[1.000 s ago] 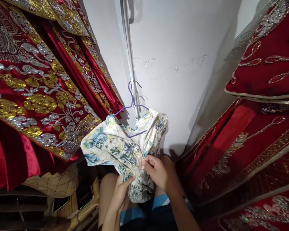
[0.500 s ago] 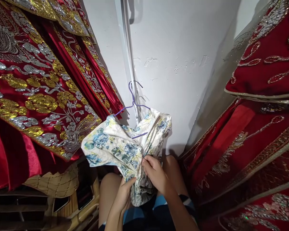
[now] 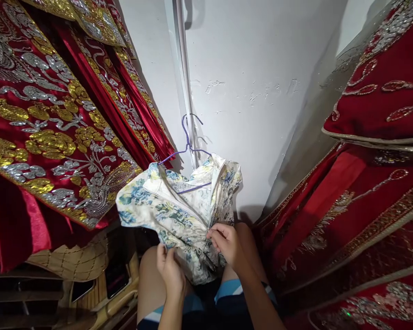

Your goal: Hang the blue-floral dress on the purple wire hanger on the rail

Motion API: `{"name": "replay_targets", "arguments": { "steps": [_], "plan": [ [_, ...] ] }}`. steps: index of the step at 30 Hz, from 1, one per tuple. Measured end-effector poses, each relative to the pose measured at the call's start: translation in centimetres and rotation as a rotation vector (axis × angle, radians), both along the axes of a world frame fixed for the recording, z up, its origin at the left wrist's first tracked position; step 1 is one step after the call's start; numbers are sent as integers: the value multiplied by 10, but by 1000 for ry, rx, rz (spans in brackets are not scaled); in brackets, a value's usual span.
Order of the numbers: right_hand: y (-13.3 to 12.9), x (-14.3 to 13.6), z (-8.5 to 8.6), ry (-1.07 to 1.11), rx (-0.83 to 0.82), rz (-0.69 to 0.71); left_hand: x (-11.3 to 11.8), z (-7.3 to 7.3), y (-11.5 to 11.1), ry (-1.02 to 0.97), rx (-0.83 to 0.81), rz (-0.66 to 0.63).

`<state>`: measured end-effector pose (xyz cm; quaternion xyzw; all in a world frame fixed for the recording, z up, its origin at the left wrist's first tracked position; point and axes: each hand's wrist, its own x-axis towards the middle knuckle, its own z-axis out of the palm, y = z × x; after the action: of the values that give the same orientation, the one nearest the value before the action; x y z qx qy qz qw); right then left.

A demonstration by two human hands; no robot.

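Observation:
A white short-sleeved blouse [image 3: 179,208] with blue and yellow flowers hangs on a thin purple hanger [image 3: 188,145], its lower part bunched over my lap. Its neck opening is spread in a V that narrows toward my right hand [image 3: 229,243]. There, my right thumb and forefinger pinch the cloth where the two edges meet; whether a zip pull is between them is too small to tell. Lower on the left, my left hand [image 3: 171,270] has its curled fingers closed at the blouse's side edge, below the sleeve.
Red garments with gold and silver embroidery [image 3: 51,142] hang at left, and beaded red ones [image 3: 365,183] at right. Behind the hanger, a metal pole [image 3: 182,59] stands against a white wall [image 3: 251,55]. Phones [image 3: 117,279] lie on a wooden surface at lower left.
My left hand has moved left from the blouse's front to its side edge. My right hand has shifted slightly right, and the neck opening is spread wider and longer.

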<state>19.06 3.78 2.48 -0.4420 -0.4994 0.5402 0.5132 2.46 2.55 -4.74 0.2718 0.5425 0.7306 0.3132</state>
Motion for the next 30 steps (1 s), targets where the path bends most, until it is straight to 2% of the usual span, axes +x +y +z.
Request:
{"name": "replay_targets", "arguments": {
  "steps": [2,3,4,6,9,12,14,19,24,27,30],
  "plan": [
    [0,0,0,-3,-6,-5,1,0,2,23,89,239],
    [0,-1,0,4,-18,3,3,1,1,72,142,283],
    [0,-3,1,23,-41,15,6,3,-1,156,193,266],
    [-1,-6,1,117,-122,56,14,9,-4,362,255,142],
    [-2,-12,-1,375,-302,180,28,18,-4,645,284,-63],
    [-4,-14,-4,567,-452,302,35,24,3,725,313,-202],
    [-5,-13,-4,617,-485,333,37,27,9,717,345,-278],
    [-8,-10,-6,588,-457,296,36,30,14,701,393,-315],
    [-9,-13,-6,380,-294,104,40,26,9,656,354,-301],
    [-3,-13,13,231,-154,-9,44,23,6,645,327,-286],
    [13,-13,48,160,-11,-61,45,21,6,638,305,-293]
  ]
}}
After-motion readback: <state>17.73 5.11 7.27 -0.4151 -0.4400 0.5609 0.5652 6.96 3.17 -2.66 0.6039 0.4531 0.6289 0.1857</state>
